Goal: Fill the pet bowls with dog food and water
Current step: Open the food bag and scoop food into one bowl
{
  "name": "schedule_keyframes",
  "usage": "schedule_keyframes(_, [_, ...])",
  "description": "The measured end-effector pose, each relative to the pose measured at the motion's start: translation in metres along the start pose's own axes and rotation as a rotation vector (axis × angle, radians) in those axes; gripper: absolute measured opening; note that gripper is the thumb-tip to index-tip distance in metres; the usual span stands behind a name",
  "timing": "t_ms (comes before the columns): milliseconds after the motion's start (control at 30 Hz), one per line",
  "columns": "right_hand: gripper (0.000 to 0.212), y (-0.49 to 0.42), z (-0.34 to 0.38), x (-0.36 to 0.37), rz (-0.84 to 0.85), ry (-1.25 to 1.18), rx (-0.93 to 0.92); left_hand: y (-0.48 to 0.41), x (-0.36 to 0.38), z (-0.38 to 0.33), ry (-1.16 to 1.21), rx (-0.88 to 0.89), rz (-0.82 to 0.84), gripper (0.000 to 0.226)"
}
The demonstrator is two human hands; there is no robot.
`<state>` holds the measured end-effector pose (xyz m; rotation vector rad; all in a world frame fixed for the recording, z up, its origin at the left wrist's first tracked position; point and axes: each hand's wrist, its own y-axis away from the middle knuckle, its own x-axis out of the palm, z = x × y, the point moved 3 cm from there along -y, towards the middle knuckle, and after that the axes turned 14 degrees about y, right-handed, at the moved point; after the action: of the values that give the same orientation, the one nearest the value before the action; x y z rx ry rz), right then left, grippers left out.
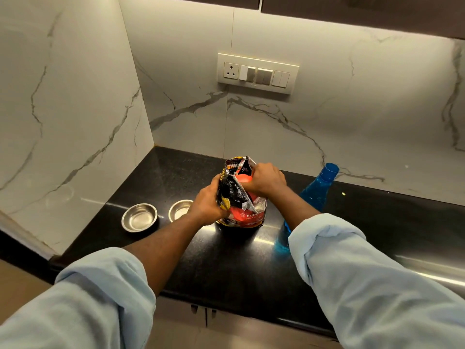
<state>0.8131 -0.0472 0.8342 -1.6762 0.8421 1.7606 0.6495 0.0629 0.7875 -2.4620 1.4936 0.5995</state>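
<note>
A black, red and yellow dog food bag [245,212] stands upright on the black counter [226,260]. My left hand [207,204] grips the bag's left side near the top. My right hand [264,178] grips the crumpled top edge on the right. Two steel bowls sit left of the bag: one bowl [139,217] stands in full view, the other bowl [179,209] is partly hidden behind my left wrist. Both look empty. A blue water bottle [318,190] with its cap on stands right of the bag, partly behind my right forearm.
Marble walls close the counter at the back and left, forming a corner. A switch panel [258,73] is on the back wall. A steel rim [432,270] shows at the counter's right. Cabinet doors lie below the front edge.
</note>
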Motion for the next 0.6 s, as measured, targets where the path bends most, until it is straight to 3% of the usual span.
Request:
schedule_keyframes(267, [0.075,0.001,-0.013,0.023,0.183,-0.352,0.142,0.000,0.000,0.001,0.014,-0.005,-0.003,0.121])
schedule_keyframes(367, [0.081,0.004,-0.020,0.026,0.148,-0.453,0.196,0.000,-0.001,0.000,0.020,0.008,0.010,0.119])
schedule_keyframes(500, [0.059,0.009,-0.026,0.010,-0.006,-0.582,0.242,0.001,-0.002,-0.001,0.026,0.019,0.016,0.117])
schedule_keyframes(600, [0.063,0.011,-0.031,-0.007,-0.093,-0.624,0.267,0.001,-0.003,0.000,0.017,0.014,0.020,0.118])
